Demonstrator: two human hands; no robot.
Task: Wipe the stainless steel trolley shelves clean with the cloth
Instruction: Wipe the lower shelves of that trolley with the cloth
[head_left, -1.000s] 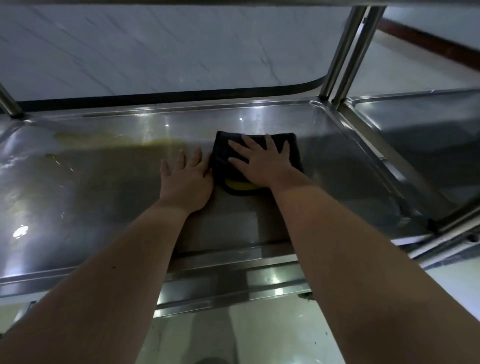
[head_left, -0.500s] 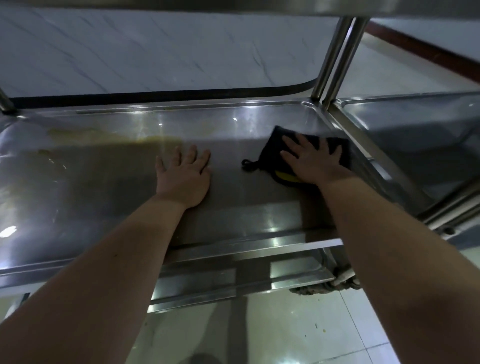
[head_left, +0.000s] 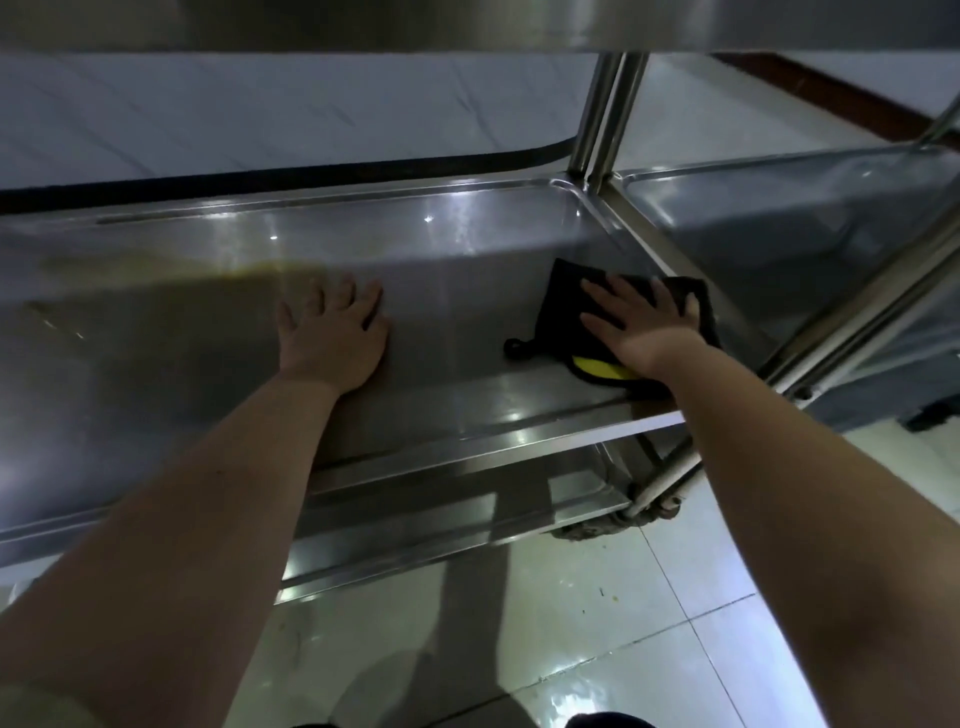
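A dark cloth (head_left: 558, 306) with a yellow patch and a small loop lies on the stainless steel trolley shelf (head_left: 467, 244), near its right end. My right hand (head_left: 639, 322) presses flat on the cloth, fingers spread and pointing toward the back rim. My left hand (head_left: 332, 338) rests flat on the bare steel near the shelf's middle, fingers apart, holding nothing. A yellowish stain (head_left: 171, 270) spreads over the shelf's back left part.
Two upright steel posts (head_left: 602, 114) stand at the shelf's back right corner. A second trolley shelf (head_left: 810, 218) adjoins on the right. An upper shelf (head_left: 467, 21) overhangs. A lower shelf (head_left: 447, 514), a castor (head_left: 597, 525) and tiled floor (head_left: 597, 623) lie below.
My right hand has slid the cloth from the shelf's middle to its right end and slightly nearer the front. My left hand stays flat in place. The view shifted right.
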